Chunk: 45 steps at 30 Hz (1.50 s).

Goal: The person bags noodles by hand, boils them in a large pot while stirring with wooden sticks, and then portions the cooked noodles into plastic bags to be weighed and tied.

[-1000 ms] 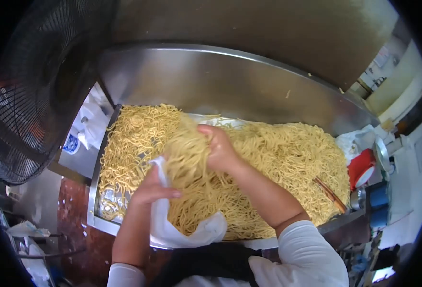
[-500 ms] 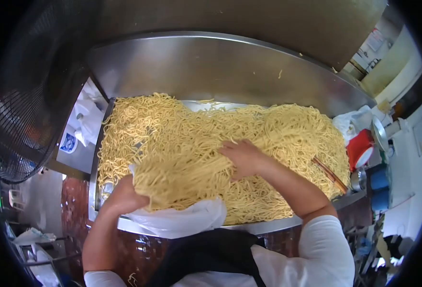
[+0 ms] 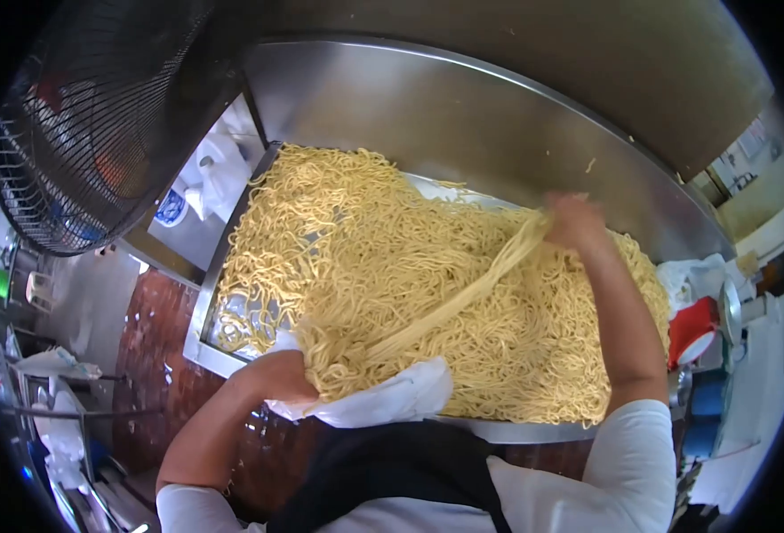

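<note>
A thick layer of yellow noodles (image 3: pixel 463 320) covers a shallow metal tray (image 3: pixel 210 302). My right hand (image 3: pixel 574 220), a little blurred, is closed on a bunch of noodles near the tray's back. From it a long stretched strand runs down to the noodles piled in a white plastic bag (image 3: pixel 392 395) at the front edge. My left hand (image 3: pixel 287 377) is at the bag's left side, with white plastic showing above and below it. Its fingers are mostly hidden by the noodles and plastic, but it appears to grip the bag.
A tall metal panel (image 3: pixel 428 115) rises behind the tray. On the left stands a caged fan (image 3: pixel 72 169). At the right are a white bag (image 3: pixel 690 280), a red object (image 3: pixel 692 333) and blue containers (image 3: pixel 705 400). Loose noodles cling to the panel.
My right hand has moved from the middle of the noodles to the back right, drawing out a long bunch. The wooden sticks at the right are now out of sight. The view has shifted.
</note>
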Available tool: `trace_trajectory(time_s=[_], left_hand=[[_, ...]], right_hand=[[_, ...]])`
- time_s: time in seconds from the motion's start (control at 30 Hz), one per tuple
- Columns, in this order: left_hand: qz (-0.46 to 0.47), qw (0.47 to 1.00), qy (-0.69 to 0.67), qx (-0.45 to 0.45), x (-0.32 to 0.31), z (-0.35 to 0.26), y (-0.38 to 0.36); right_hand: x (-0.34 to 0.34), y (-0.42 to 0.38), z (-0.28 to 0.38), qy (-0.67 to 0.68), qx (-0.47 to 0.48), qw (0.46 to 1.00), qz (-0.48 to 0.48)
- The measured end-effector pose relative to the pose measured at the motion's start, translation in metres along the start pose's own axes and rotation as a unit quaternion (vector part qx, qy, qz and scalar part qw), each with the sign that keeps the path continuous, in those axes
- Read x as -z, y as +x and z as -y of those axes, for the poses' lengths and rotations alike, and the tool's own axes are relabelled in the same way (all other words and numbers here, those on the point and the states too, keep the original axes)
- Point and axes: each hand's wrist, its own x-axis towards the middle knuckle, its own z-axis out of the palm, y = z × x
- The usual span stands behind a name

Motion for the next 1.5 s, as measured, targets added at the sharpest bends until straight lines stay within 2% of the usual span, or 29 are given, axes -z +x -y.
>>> trace_trajectory(time_s=[0.03, 0.07, 0.1, 0.13, 0.2, 0.27, 0.3, 0.33, 0.4, 0.47, 0.5, 0.57, 0.63, 0.67, 0.73, 0.77, 0.83, 0.93, 1.0, 1.13, 1.2, 1.23, 1.27, 1.3, 1.33, 1.37, 1.4, 1.47, 1.5], left_hand=[[-0.045, 0.997, -0.030, -0.049, -0.002, 0.003, 0.001], [-0.045, 0.998, -0.030, -0.044, -0.006, 0.010, 0.004], [-0.082, 0.994, -0.055, -0.055, -0.012, 0.019, 0.010], [-0.119, 0.987, -0.079, -0.067, -0.015, 0.026, 0.011], [-0.134, 0.991, -0.018, -0.014, -0.015, 0.035, 0.001], [-0.222, 0.907, -0.272, -0.233, -0.010, 0.036, -0.002], [-0.227, 0.907, -0.268, -0.234, -0.004, 0.032, 0.000], [-0.217, 0.877, -0.355, -0.239, 0.003, 0.023, 0.003], [-0.189, 0.794, -0.522, -0.249, 0.019, -0.003, 0.013], [-0.160, 0.779, -0.534, -0.287, 0.040, -0.052, 0.004], [-0.152, 0.771, -0.522, -0.331, 0.049, -0.076, -0.003], [-0.138, 0.764, -0.511, -0.370, 0.056, -0.101, -0.032], [-0.163, 0.771, -0.399, -0.468, 0.060, -0.121, -0.055], [-0.149, 0.775, -0.394, -0.471, 0.058, -0.123, -0.051], [-0.251, 0.812, -0.125, -0.512, 0.052, -0.116, -0.037], [-0.233, 0.850, 0.002, -0.472, 0.048, -0.110, -0.015], [-0.198, 0.892, 0.118, -0.388, 0.013, -0.097, 0.048], [-0.182, 0.903, 0.179, -0.345, -0.027, -0.110, 0.115], [-0.225, 0.905, 0.284, -0.224, -0.044, -0.127, 0.140], [-0.279, 0.905, 0.229, -0.226, -0.043, -0.144, 0.172], [-0.206, 0.936, -0.127, -0.257, -0.028, -0.141, 0.167], [-0.164, 0.919, -0.263, -0.242, -0.028, -0.138, 0.171], [-0.161, 0.920, -0.260, -0.246, -0.027, -0.137, 0.164], [-0.161, 0.891, -0.341, -0.253, -0.024, -0.138, 0.145], [-0.162, 0.854, -0.421, -0.258, -0.020, -0.139, 0.125], [-0.147, 0.859, -0.411, -0.267, -0.015, -0.137, 0.108], [-0.133, 0.864, -0.400, -0.275, -0.011, -0.134, 0.090], [-0.105, 0.857, -0.407, -0.298, -0.004, -0.130, 0.056], [-0.080, 0.847, -0.418, -0.318, 0.001, -0.129, 0.041]], right_hand=[[0.003, -0.012, 0.032, 0.034, 0.042, 0.996, 0.068], [-0.004, -0.036, 0.063, 0.080, 0.195, 0.977, 0.025], [-0.006, -0.054, 0.102, 0.094, 0.294, 0.949, 0.061], [-0.016, -0.070, 0.128, 0.109, 0.392, 0.913, 0.026], [-0.066, -0.073, 0.180, 0.122, 0.442, 0.888, -0.043], [-0.086, -0.063, 0.202, 0.134, 0.447, 0.877, -0.113], [-0.084, -0.059, 0.207, 0.174, 0.428, 0.886, -0.046], [-0.085, -0.060, 0.210, 0.216, 0.405, 0.888, 0.024], [-0.087, -0.079, 0.200, 0.263, 0.405, 0.875, -0.025], [-0.056, -0.099, 0.191, 0.367, 0.329, 0.868, 0.062], [-0.039, -0.098, 0.193, 0.360, 0.335, 0.869, 0.058], [-0.002, -0.097, 0.214, 0.487, 0.335, 0.801, -0.097], [0.058, -0.113, 0.244, 0.725, 0.106, 0.680, 0.027], [0.058, -0.112, 0.260, 0.764, 0.087, 0.638, 0.038], [0.031, -0.109, 0.292, 0.779, 0.151, 0.607, 0.049], [0.009, -0.106, 0.312, 0.777, 0.183, 0.600, 0.050], [-0.025, -0.112, 0.319, 0.762, 0.205, 0.612, 0.056], [-0.058, -0.134, 0.312, 0.724, 0.217, 0.652, 0.061], [-0.074, -0.148, 0.303, 0.699, 0.224, 0.677, 0.058], [-0.091, -0.169, 0.272, 0.647, 0.257, 0.718, 0.014], [-0.085, -0.166, 0.230, 0.590, 0.284, 0.756, -0.009], [-0.076, -0.163, 0.207, 0.535, 0.322, 0.776, 0.089], [-0.056, -0.163, 0.167, 0.472, 0.355, 0.785, 0.188], [-0.027, -0.171, 0.121, 0.617, 0.219, 0.723, 0.219], [-0.027, -0.167, 0.084, 0.544, 0.191, 0.817, -0.005], [-0.028, -0.165, 0.064, 0.436, 0.153, 0.857, -0.228], [-0.039, -0.161, 0.064, 0.433, 0.151, 0.858, -0.230], [-0.077, -0.144, 0.073, 0.302, 0.059, 0.920, -0.241], [-0.084, -0.134, 0.076, 0.289, 0.067, 0.927, -0.231]])
